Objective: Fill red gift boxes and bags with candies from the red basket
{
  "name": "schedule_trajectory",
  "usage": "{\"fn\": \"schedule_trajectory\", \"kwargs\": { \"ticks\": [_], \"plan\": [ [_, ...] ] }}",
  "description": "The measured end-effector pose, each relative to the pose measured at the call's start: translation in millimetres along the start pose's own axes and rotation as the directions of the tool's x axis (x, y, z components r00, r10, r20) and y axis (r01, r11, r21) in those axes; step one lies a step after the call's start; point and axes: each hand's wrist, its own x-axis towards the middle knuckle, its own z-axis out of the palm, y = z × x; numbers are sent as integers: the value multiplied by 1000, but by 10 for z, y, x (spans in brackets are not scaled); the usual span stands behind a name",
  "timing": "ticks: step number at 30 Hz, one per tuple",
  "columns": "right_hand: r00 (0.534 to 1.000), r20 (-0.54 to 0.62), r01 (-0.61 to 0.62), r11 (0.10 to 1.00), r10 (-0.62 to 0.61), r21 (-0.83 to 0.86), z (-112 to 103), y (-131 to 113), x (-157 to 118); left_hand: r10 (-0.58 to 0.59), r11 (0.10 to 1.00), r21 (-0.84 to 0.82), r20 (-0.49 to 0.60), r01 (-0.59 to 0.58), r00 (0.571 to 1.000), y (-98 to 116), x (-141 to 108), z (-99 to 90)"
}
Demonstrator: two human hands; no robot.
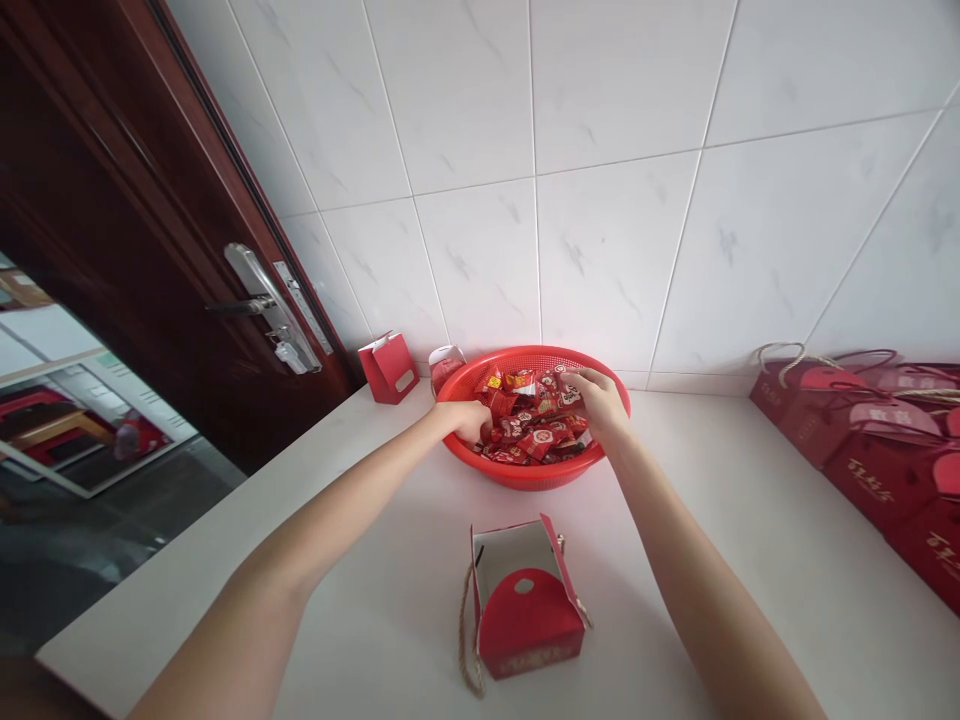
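Observation:
Both hands reach into a red plastic basket (517, 480) heaped with red-wrapped candies (544, 437). At the basket's left side, my left hand (466, 420) has its fingers curled down among the candies; what they hold, if anything, is hidden. Over the right side, my right hand (600, 395) bends its fingers round a dark red wrapped candy (568, 392). Nearer to me, between my forearms, stands an open red gift box (532, 630) with a rounded flap, a pale inside and rope handles.
Against the tiled wall stand a small red box (388, 370) and a pale-topped one (445, 362) left of the basket. Several red gift boxes (862, 440) with cord handles line the table's right side. A dark wooden door (172, 200) is at the left.

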Motion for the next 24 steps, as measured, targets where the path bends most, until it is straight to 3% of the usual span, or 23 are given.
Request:
{"fn": "schedule_trajectory", "kwargs": {
  "ticks": [5, 12, 19, 21, 24],
  "plan": [
    [1000, 4, -3, 1000, 3, -1, 5, -6, -8, 5, 1000, -20, -78, -7, 997, 8, -2, -24],
    [1000, 0, -3, 1000, 3, -8, -1, 2, 8, 18, 998, -58, -88, -23, 996, -10, 8, -145],
    [1000, 0, -2, 1000, 2, -3, 6, 6, 7, 70, 996, -34, -191, -78, 979, 146, -95, -149],
    [1000, 3, 0, 1000, 0, -2, 4, 10, 7, 119, 990, -61, -113, -127, 986, 248, -125, -138],
    [1000, 7, 4, 1000, -4, 0, -3, 19, 10, 161, 986, -58, 114, -155, 980, 439, -158, -95]
  ]
}}
